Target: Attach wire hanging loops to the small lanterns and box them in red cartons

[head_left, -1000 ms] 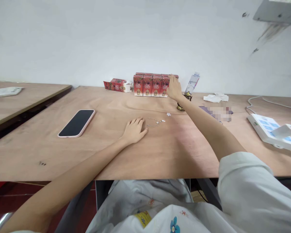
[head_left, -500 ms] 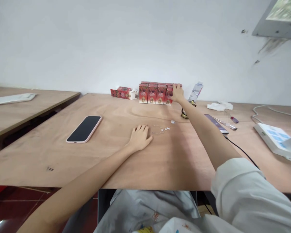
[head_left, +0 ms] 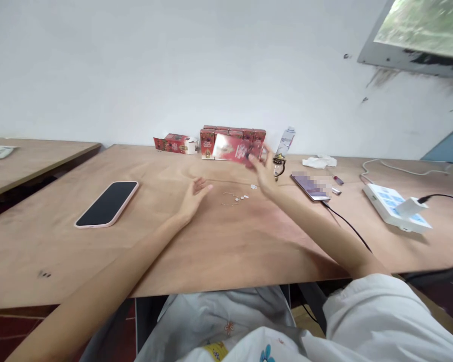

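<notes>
A small red box with gold print is held tilted on its side by my right hand, thumb in front, its surface smeared by motion. Behind it a row of matching red boxes stands upright against the wall. My left hand is raised a little over the wood with nothing in it, fingers apart. Between the hands lie a thin chain and several small white pieces. An opened red box with a white flap lies left of the row.
A pink-edged phone lies at left. Right of my right hand are a tilted clear bottle, a brass-coloured object, tissue, a cabled phone and a white power strip.
My right hand has taken one red box from the row and brought it nearer, turning it sideways. My left hand has lifted from the table and turned. The view has swung right.
</notes>
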